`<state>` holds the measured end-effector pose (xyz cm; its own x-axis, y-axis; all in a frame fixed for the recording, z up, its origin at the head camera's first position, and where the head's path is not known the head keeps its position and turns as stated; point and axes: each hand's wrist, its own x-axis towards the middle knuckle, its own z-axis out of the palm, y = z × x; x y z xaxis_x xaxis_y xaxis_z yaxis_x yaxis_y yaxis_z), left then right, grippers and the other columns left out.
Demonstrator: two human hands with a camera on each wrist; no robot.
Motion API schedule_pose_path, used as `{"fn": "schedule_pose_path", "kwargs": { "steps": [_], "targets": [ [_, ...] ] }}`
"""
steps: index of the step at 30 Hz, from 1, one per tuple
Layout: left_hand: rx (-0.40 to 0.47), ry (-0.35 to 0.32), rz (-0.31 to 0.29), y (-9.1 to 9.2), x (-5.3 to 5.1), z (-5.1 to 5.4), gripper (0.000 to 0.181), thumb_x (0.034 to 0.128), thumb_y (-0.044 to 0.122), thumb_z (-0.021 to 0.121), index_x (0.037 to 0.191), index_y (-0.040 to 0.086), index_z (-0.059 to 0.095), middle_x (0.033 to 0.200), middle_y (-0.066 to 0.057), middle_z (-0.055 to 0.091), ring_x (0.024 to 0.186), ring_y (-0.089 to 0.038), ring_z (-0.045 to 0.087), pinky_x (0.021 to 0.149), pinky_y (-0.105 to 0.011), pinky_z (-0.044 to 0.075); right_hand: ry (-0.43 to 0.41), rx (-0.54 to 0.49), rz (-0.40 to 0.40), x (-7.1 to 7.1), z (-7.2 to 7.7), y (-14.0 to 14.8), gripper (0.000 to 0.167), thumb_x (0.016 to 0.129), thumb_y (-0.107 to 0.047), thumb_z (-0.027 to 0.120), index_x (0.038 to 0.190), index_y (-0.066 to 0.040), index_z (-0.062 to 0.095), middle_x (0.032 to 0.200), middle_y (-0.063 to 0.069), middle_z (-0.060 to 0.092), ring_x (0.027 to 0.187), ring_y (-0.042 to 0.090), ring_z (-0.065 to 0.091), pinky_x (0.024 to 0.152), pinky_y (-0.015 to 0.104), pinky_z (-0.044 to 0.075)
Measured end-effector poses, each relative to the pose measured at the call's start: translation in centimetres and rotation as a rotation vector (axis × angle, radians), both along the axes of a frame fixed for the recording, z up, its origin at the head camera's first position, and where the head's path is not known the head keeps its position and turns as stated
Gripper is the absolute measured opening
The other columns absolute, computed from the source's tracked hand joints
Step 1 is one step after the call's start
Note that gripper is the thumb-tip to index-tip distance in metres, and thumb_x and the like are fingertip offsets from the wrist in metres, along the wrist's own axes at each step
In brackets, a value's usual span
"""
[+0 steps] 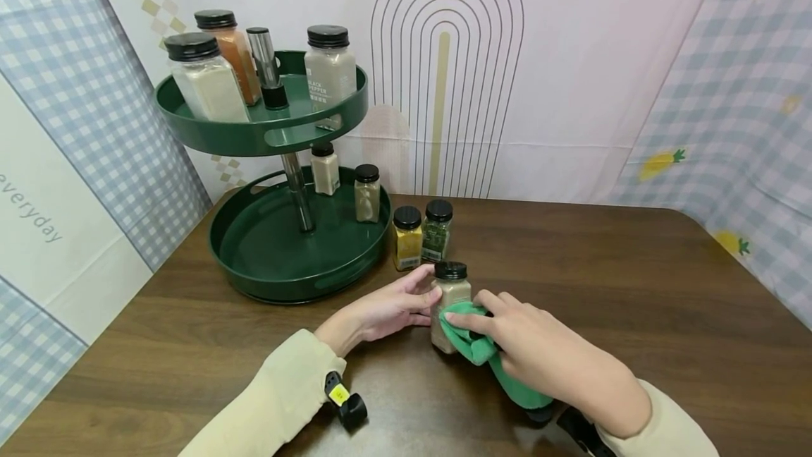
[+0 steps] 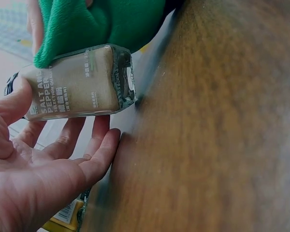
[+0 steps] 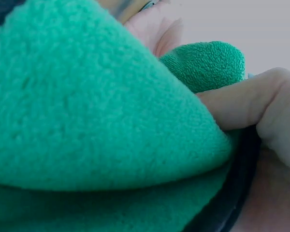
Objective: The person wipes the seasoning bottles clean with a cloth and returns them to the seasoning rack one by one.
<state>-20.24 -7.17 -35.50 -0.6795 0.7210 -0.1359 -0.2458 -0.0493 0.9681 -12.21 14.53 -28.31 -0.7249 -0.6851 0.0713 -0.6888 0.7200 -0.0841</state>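
Note:
In the head view my left hand (image 1: 388,307) holds a square glass spice jar (image 1: 454,292) with a black lid, thumb on one side and fingers on another. White print with the word PEPPER shows on the jar (image 2: 75,89) in the left wrist view, above beige powder. From the right, my right hand (image 1: 529,336) grips a bunched green cloth (image 1: 471,346) and presses it to the jar's side. The cloth (image 3: 96,106) fills much of the right wrist view and hides the jar there. It has a dark edge, and part of it hangs below the hand.
Behind the jar stand a yellow spice jar (image 1: 407,238) and a green herb jar (image 1: 437,231). A two-tier green rack (image 1: 298,295) at the left carries small jars below, and large jars and a metal cylinder (image 1: 266,65) above. The wooden table (image 1: 634,302) extends right.

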Motion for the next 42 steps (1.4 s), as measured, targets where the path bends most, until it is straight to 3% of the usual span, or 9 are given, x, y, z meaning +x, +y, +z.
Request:
{"fn": "schedule_pose_path", "kwargs": {
  "steps": [8, 18, 23, 25, 30, 32, 39, 42],
  "targets": [
    [-0.030, -0.041, 0.040, 0.0, 0.2, 0.1, 0.065, 0.0997, 0.022, 0.041, 0.150, 0.016, -0.001, 0.153, -0.015, 0.012, 0.121, -0.025, 0.044, 0.107, -0.047, 0.031, -0.089, 0.027, 0.010, 0.2, -0.3, -0.1, 0.068, 0.075, 0.015, 0.053, 0.125, -0.031, 0.059, 0.093, -0.004, 0.050, 0.068, 0.010, 0.036, 0.055, 0.021, 0.031],
    [-0.056, -0.024, 0.035, 0.0, 0.2, 0.0, 0.064, 0.0994, 0.026, 0.042, 0.150, 0.016, 0.003, 0.152, -0.015, 0.012, 0.134, -0.031, 0.030, 0.109, -0.049, 0.028, -0.164, 0.128, 0.078, 0.3, -1.6, -0.3, 0.064, 0.068, 0.012, 0.064, 0.115, -0.031, 0.065, 0.091, -0.005, 0.053, 0.074, 0.014, 0.048, 0.058, 0.027, 0.039],
    [-0.037, -0.036, 0.004, 0.0, 0.3, -0.1, 0.063, 0.1014, 0.025, 0.035, 0.150, 0.013, -0.003, 0.153, -0.018, 0.016, 0.137, -0.034, 0.027, 0.111, -0.048, 0.024, -0.186, 0.092, 0.074, 0.0, -0.7, 0.3, 0.063, 0.075, 0.014, 0.056, 0.118, -0.033, 0.063, 0.088, -0.009, 0.051, 0.075, 0.009, 0.047, 0.059, 0.023, 0.036],
    [-0.011, -0.031, -0.027, 0.1, 0.3, -0.1, 0.059, 0.1021, 0.023, 0.032, 0.150, 0.012, -0.001, 0.152, -0.019, 0.019, 0.137, -0.032, 0.027, 0.112, -0.047, 0.022, -0.149, 0.050, 0.057, -0.2, 0.0, 0.7, 0.063, 0.078, 0.014, 0.053, 0.121, -0.032, 0.061, 0.093, -0.009, 0.052, 0.077, 0.007, 0.048, 0.060, 0.023, 0.037],
    [0.036, -0.019, -0.075, 0.2, 0.3, -0.1, 0.059, 0.1019, 0.023, 0.032, 0.150, 0.011, 0.000, 0.154, -0.016, 0.018, 0.140, -0.028, 0.020, 0.114, -0.046, 0.016, 0.165, -0.090, -0.027, -0.6, 0.9, 1.1, 0.057, 0.079, 0.010, 0.055, 0.124, -0.024, 0.059, 0.102, -0.004, 0.057, 0.080, 0.011, 0.055, 0.063, 0.028, 0.045],
    [0.032, -0.021, -0.071, 0.2, 0.3, -0.2, 0.063, 0.1010, 0.024, 0.036, 0.150, 0.012, -0.001, 0.154, -0.014, 0.017, 0.140, -0.026, 0.020, 0.114, -0.045, 0.015, 0.243, -0.131, -0.064, -0.8, 0.6, 0.9, 0.056, 0.077, 0.009, 0.056, 0.124, -0.022, 0.058, 0.104, -0.003, 0.058, 0.079, 0.014, 0.057, 0.062, 0.030, 0.047],
    [0.002, -0.038, -0.017, 0.1, 0.2, -0.5, 0.066, 0.0972, 0.021, 0.048, 0.149, 0.011, 0.008, 0.140, -0.014, 0.034, 0.127, -0.019, 0.036, 0.113, -0.041, 0.021, 0.212, -0.110, -0.080, -0.9, -0.3, 0.0, 0.058, 0.076, 0.008, 0.059, 0.127, -0.020, 0.056, 0.105, 0.002, 0.058, 0.080, 0.017, 0.059, 0.060, 0.029, 0.046],
    [-0.010, -0.061, 0.010, 0.2, 0.3, -0.5, 0.073, 0.0957, 0.022, 0.051, 0.149, 0.010, 0.004, 0.146, -0.015, 0.028, 0.132, -0.022, 0.033, 0.113, -0.042, 0.020, 0.177, -0.074, -0.083, -0.8, -0.2, 0.0, 0.058, 0.076, 0.009, 0.059, 0.126, -0.020, 0.057, 0.101, 0.001, 0.057, 0.077, 0.016, 0.056, 0.059, 0.027, 0.045]
  ]
}}
